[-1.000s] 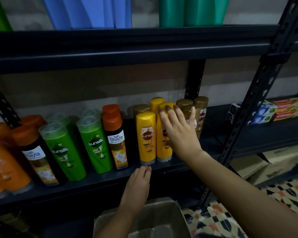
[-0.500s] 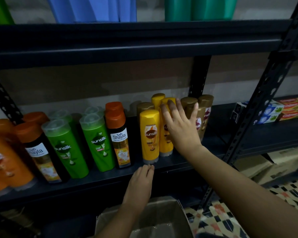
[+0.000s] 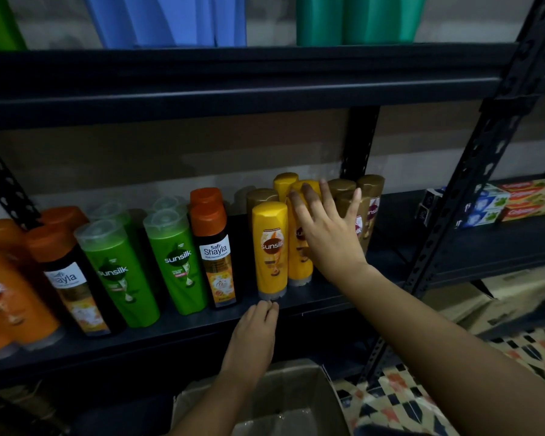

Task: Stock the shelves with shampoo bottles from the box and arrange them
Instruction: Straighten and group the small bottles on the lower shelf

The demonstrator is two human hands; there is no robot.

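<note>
Shampoo bottles (image 3: 271,247) stand stocked beside both hands; flat right hand (image 3: 328,237) and left fingertips (image 3: 266,308) nudge them straight.

I'm looking at a shop stockroom or store aisle: dark slotted-steel shelving (image 3: 472,171) carries rows of branded shampoo bottles (image 3: 173,256) facing outward, with boxed toothpaste (image 3: 516,199) at three o'clock, a cardboard box (image 3: 299,391) at six o'clock, and patterned floor tiles (image 3: 422,401) toward five o'clock.
</note>
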